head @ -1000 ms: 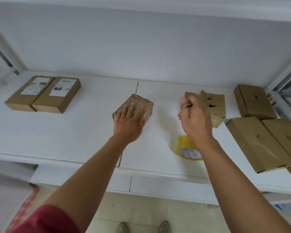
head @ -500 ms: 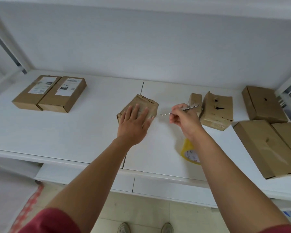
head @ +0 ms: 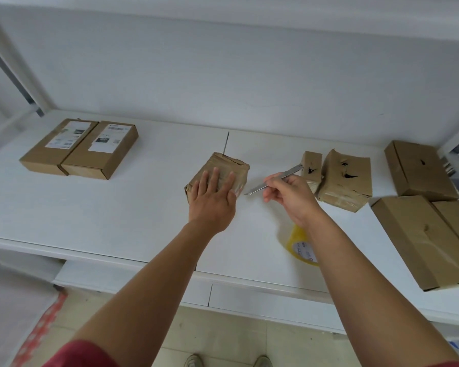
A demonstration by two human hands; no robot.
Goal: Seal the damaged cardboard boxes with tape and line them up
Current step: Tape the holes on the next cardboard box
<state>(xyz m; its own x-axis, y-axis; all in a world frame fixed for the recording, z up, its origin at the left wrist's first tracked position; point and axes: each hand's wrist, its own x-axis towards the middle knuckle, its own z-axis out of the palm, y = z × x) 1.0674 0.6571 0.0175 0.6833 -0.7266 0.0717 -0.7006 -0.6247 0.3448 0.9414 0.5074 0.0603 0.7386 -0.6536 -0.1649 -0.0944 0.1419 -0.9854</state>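
1. Cardboard, crumpled and wrapped in tape, is forming the small box (head: 219, 174) lying in the middle of the white shelf (head: 117, 207); the left hand (head: 212, 200) is pressing flat on it with straight fingers.
2. The right hand (head: 289, 197) is pinching a metal utility knife (head: 273, 180), its tip pointing at the box, probably to cut the tape.
3. The yellow tape roll (head: 300, 245) is lying near the front edge.
4. Two labelled boxes (head: 80, 148) are already sitting side by side on the far left.
5. Two torn boxes (head: 337, 178) and three flat boxes (head: 421, 207) on the right are seemingly waiting, so much work is remaining.
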